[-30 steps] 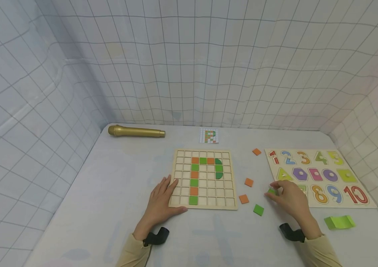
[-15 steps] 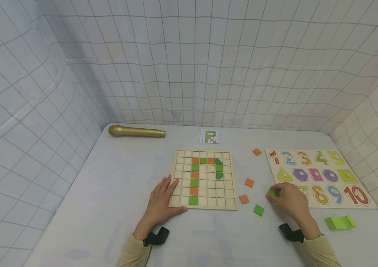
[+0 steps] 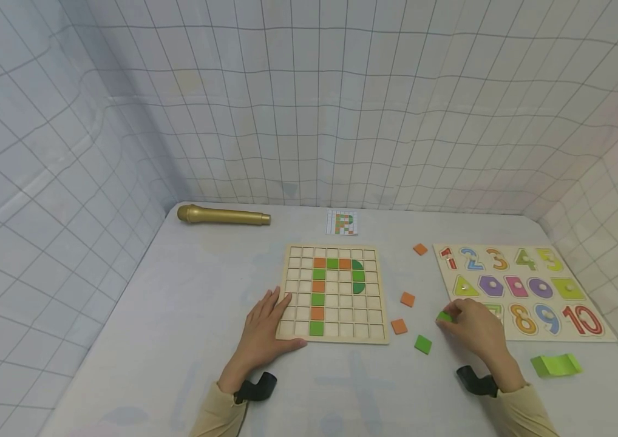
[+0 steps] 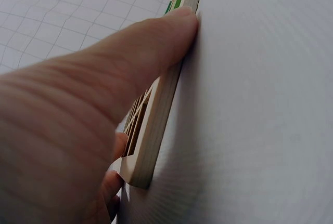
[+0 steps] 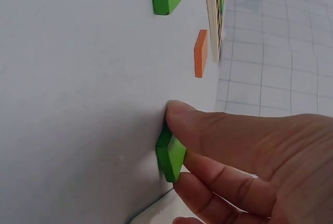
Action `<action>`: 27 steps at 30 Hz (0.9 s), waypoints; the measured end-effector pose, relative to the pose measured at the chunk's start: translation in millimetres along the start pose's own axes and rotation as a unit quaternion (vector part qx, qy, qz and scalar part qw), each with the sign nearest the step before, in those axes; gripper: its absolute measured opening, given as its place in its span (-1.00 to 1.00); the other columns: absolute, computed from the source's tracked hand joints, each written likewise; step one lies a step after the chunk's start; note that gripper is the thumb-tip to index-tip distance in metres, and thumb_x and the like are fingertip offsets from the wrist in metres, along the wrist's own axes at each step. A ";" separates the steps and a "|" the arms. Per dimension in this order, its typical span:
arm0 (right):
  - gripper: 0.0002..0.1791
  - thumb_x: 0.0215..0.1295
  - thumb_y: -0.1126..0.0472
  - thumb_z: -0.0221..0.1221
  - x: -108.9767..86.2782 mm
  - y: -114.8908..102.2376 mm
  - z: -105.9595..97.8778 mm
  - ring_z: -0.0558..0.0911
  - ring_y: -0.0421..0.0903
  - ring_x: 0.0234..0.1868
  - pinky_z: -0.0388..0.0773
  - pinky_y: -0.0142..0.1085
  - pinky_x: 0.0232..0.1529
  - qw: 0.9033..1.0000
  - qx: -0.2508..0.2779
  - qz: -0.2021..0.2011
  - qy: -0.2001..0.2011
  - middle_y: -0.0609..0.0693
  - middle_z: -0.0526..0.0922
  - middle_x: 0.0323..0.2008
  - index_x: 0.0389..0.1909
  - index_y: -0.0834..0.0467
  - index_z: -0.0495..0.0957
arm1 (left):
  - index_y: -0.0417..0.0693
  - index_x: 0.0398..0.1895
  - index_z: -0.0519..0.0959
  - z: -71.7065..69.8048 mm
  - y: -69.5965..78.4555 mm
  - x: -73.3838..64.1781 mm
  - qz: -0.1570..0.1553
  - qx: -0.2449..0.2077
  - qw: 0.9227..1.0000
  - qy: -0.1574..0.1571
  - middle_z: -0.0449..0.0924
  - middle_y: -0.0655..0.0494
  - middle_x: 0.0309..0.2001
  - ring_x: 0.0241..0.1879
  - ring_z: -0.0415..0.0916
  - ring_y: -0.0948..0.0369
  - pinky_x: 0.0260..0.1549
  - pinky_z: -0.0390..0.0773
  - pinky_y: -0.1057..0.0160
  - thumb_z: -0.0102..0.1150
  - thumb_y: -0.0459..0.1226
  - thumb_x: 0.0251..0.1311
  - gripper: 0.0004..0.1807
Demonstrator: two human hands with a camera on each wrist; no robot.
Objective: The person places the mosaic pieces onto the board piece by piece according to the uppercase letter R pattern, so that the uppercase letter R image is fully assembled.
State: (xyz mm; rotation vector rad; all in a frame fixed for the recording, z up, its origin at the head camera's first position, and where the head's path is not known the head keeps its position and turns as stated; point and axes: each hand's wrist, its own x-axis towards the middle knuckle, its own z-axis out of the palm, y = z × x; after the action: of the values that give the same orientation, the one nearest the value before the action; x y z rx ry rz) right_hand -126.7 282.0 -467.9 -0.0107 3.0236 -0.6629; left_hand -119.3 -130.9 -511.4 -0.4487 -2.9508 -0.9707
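Observation:
My left hand (image 3: pixel 261 331) rests against the lower left corner of a wooden grid board (image 3: pixel 345 314). Its thumb (image 4: pixel 171 31) lies along the near edge, and the other fingers spread over the left side. Square green and orange tiles and two dark green rounded pieces (image 3: pixel 359 287) sit in the board's cells. To the right of the board, my right hand (image 3: pixel 475 328) pinches a green square tile (image 5: pixel 174 159) between thumb and fingers, at the tabletop. A loose green tile (image 3: pixel 423 345) and two orange tiles (image 3: pixel 399 326) (image 3: pixel 408 299) lie between that hand and the board.
A number and shape puzzle board (image 3: pixel 516 308) lies at the right, partly behind my right hand. In front of it stands a light green curved block (image 3: pixel 556 365). A patterned card (image 3: pixel 342 223), another orange tile (image 3: pixel 421 249) and a gold microphone (image 3: pixel 224 215) lie farther back.
My right hand has shifted very slightly, and the green tile it pinches shows at a slightly different angle. My left hand and the tiles on the board have stayed put.

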 end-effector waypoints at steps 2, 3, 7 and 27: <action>-0.69 -0.01 0.14 0.42 0.4 -0.2 -0.2 0.45 -0.09 -0.47 0.35 -0.24 -0.50 1.000 0.005 0.001 -0.005 -0.03 0.57 -0.47 -0.34 0.25 0.60 | -0.09 0.42 0.21 0.1 -0.3 -0.2 0.001 0.000 1.000 0.001 -0.04 -0.13 0.46 0.43 -0.21 -0.05 0.24 -0.06 -0.21 0.39 0.17 -0.15 0.06; -0.69 -0.01 0.14 0.42 0.6 -0.4 -0.2 0.45 -0.08 -0.47 0.35 -0.24 -0.50 1.000 0.008 0.002 -0.008 -0.03 0.57 -0.46 -0.34 0.24 0.59 | -0.09 0.42 0.21 0.3 -0.5 -0.2 0.002 0.000 1.000 0.002 -0.04 -0.13 0.46 0.43 -0.20 -0.05 0.23 -0.06 -0.21 0.40 0.17 -0.15 0.06; -0.68 -0.01 0.14 0.42 1.4 -1.4 -0.4 0.46 -0.06 -0.43 0.36 -0.21 -0.47 1.000 0.022 0.005 -0.016 -0.01 0.57 -0.43 -0.33 0.23 0.55 | -0.10 0.42 0.21 0.8 -1.2 -0.3 0.004 0.002 1.000 0.004 -0.03 -0.13 0.45 0.43 -0.20 -0.05 0.23 -0.05 -0.22 0.39 0.17 -0.14 0.06; -0.78 0.07 0.14 0.38 4.0 -13.7 11.7 0.35 -0.16 -0.60 0.20 -0.34 -0.65 0.995 0.057 -0.037 0.068 -0.12 0.49 -0.57 -0.42 0.12 0.53 | -0.10 0.42 0.21 0.0 -0.1 -0.2 0.007 0.005 1.000 0.006 -0.02 -0.14 0.45 0.43 -0.19 -0.05 0.23 -0.04 -0.21 0.40 0.16 -0.16 0.06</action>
State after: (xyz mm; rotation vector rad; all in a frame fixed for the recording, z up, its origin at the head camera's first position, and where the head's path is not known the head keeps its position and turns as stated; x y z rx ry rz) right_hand -130.2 264.6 -473.0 -0.0782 3.1236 -0.8758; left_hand -119.2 -131.0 -511.5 -0.4598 -2.9362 -0.9520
